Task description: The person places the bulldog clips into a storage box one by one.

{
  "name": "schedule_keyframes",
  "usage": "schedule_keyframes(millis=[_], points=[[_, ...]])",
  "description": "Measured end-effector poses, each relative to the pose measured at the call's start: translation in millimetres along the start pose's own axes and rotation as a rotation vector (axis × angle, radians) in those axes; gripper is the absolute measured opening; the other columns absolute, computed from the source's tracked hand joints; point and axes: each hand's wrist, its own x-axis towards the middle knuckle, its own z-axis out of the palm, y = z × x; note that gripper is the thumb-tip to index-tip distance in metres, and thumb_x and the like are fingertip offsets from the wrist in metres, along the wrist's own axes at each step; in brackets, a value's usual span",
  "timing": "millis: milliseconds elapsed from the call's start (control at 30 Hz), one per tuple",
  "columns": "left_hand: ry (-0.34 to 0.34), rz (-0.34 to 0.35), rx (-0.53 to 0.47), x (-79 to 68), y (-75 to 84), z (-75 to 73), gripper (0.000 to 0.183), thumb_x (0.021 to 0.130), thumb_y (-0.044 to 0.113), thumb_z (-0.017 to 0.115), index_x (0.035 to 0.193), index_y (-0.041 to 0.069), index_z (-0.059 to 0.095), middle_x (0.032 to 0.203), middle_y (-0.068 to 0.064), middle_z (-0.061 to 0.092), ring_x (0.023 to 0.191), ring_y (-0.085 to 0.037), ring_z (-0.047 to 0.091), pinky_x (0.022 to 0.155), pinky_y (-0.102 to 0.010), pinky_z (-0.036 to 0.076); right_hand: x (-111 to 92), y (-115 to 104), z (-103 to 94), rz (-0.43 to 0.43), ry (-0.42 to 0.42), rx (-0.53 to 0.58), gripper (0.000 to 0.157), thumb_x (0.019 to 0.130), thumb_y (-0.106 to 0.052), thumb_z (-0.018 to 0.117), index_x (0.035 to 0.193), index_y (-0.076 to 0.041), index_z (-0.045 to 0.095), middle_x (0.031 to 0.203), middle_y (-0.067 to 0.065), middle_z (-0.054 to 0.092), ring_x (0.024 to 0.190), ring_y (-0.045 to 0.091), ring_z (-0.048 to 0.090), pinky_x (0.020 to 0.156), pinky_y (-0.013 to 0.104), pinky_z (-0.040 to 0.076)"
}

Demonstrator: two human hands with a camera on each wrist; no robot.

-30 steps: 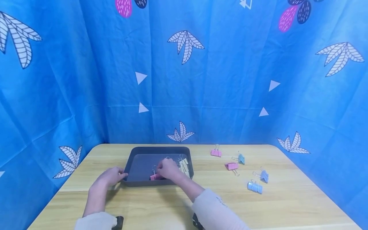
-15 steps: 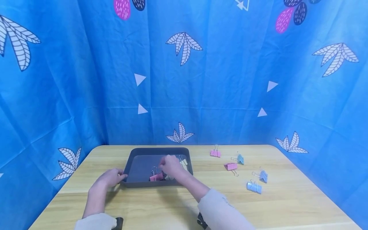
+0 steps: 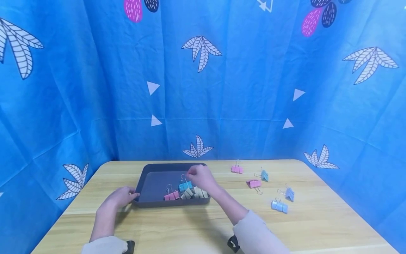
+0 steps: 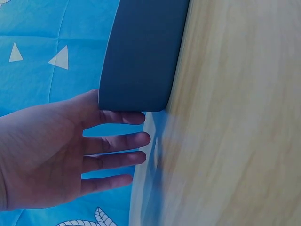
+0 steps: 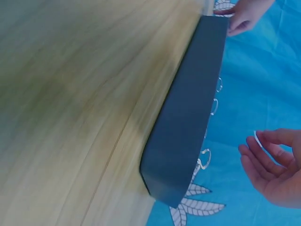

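My left hand (image 3: 122, 196) is at the near left corner of a dark grey tray (image 3: 152, 203). Its thumb lies over the rim and the index finger runs along the outer wall (image 4: 141, 56); the other fingers extend below. My right hand (image 3: 203, 178) is above the tray's right side, thumb and fingertips close together, with no clip body visible in it. A thin pale line shows between its fingertips in the right wrist view; I cannot tell what it is. Below lie a pink binder clip (image 3: 172, 195), a teal binder clip (image 3: 185, 186) and several pale ones (image 3: 200, 193).
To the tray's right, on the wooden table (image 3: 165, 229), lie two pink clips (image 3: 237, 169) (image 3: 253, 183), a teal clip (image 3: 264, 175) and two blue clips (image 3: 280, 206) (image 3: 290, 194). A blue patterned curtain (image 3: 253, 88) hangs around the back and sides.
My right hand has moved up and to the right, away from the pink clip in the tray, uncovering the teal and pale clips. My left hand has stayed at the tray corner.
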Motion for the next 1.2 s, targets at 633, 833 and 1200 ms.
schedule_keyframes(millis=[633,833,1200], points=[[-0.003,0.004,0.001,6.1,6.7,-4.0,0.041,0.094,0.023,0.051,0.116,-0.012,0.055,0.112,-0.028,0.055,0.107,-0.046,0.047,0.087,-0.058,0.038,-39,30,-49.6,0.005,0.120,0.046,0.012,0.087,-0.010,0.061,0.093,-0.001,0.068,0.087,0.006,0.067,0.082,0.021,0.062,0.074,0.034,0.051],[-0.001,0.016,0.013,7.6,8.8,-6.2,0.040,0.094,0.022,0.051,0.115,-0.012,0.056,0.111,-0.028,0.056,0.106,-0.045,0.048,0.086,-0.057,0.039,-53,36,-64.2,0.039,0.177,0.058,0.009,0.086,-0.009,0.062,0.092,-0.005,0.069,0.088,0.005,0.067,0.083,0.021,0.062,0.074,0.035,0.051],[-0.001,0.038,0.042,8.2,1.3,-7.0,0.037,0.093,0.020,0.053,0.112,-0.011,0.058,0.107,-0.026,0.058,0.102,-0.043,0.051,0.084,-0.056,0.040,-58,51,-85.2,0.084,0.260,0.068,0.006,0.084,-0.006,0.064,0.087,-0.005,0.069,0.083,0.004,0.067,0.079,0.020,0.062,0.072,0.035,0.051]])
